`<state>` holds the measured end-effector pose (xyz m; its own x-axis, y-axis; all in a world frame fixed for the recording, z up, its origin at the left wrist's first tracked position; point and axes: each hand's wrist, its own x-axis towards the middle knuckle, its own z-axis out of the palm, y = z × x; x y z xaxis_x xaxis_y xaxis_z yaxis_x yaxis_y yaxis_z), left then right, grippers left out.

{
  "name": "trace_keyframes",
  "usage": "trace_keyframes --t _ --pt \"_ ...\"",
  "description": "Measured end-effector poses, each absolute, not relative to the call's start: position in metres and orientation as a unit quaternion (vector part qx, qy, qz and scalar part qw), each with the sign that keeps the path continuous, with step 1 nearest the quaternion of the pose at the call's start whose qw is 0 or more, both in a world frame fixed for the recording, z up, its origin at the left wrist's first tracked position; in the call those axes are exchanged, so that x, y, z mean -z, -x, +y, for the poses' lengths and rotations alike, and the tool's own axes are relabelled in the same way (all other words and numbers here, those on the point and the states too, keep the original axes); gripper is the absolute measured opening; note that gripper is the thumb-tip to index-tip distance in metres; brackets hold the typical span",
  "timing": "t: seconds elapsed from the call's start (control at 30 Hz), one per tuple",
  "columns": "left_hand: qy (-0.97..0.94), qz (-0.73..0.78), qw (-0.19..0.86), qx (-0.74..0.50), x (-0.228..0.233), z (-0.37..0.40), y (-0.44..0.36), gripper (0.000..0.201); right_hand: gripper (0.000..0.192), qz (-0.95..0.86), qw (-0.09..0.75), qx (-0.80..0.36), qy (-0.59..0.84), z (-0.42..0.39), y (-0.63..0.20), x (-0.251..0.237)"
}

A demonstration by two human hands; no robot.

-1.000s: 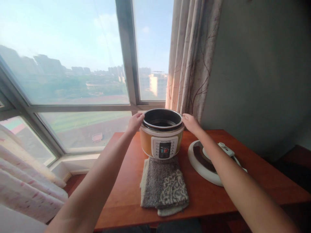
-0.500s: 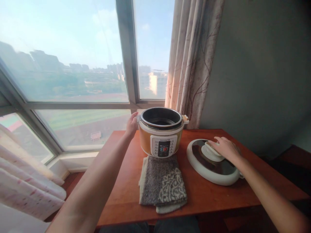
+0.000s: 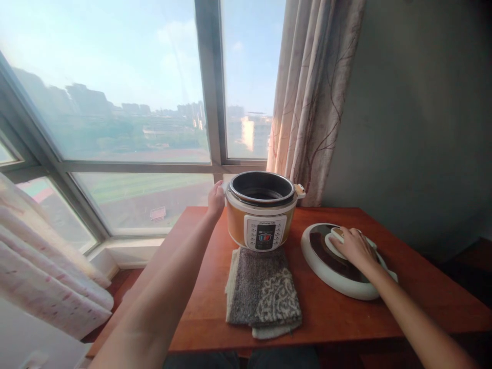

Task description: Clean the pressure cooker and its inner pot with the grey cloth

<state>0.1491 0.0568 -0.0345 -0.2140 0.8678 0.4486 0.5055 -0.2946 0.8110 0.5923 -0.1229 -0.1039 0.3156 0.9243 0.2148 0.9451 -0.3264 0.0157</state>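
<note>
A white and gold electric pressure cooker (image 3: pixel 235 220) stands uncovered, with a dark inner pot (image 3: pixel 262 187) showing in its top. My left hand (image 3: pixel 216 197) is closed round the side handle at the cooker's left. To the right, the round lid (image 3: pixel 321 266), white-rimmed with a dark brown middle, lies on the table. My right hand (image 3: pixel 354 247) rests over the lid's raised white handle, its fingers bent round it. A folded grey towel (image 3: pixel 261 292) with a pale pattern lies just in front of the cooker.
The reddish-brown wooden table (image 3: pixel 326 320) has its near edge by my legs. Large windows (image 3: pixel 142 200) stand behind and to the left. A curtain (image 3: pixel 307 102) hangs behind the cooker, and another curtain (image 3: pixel 49 271) hangs at the left.
My right hand's fingers have closed down over the lid handle, and the lid has turned a little. My left hand stays on the cooker handle. The whole view has shifted slightly left.
</note>
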Motion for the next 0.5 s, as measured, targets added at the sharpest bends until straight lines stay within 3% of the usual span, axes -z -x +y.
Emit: trace_keyframes --t 0.27,0.5 --pt "-0.585 0.551 0.2 -0.56 0.031 0.054 -0.148 0.057 0.044 -0.594 0.177 0.094 0.779 -0.12 -0.61 0.113" --pt "-0.589 0.554 0.204 -0.552 0.038 0.06 -0.151 0.057 0.043 -0.482 0.377 0.005 0.791 -0.122 -0.646 0.046"
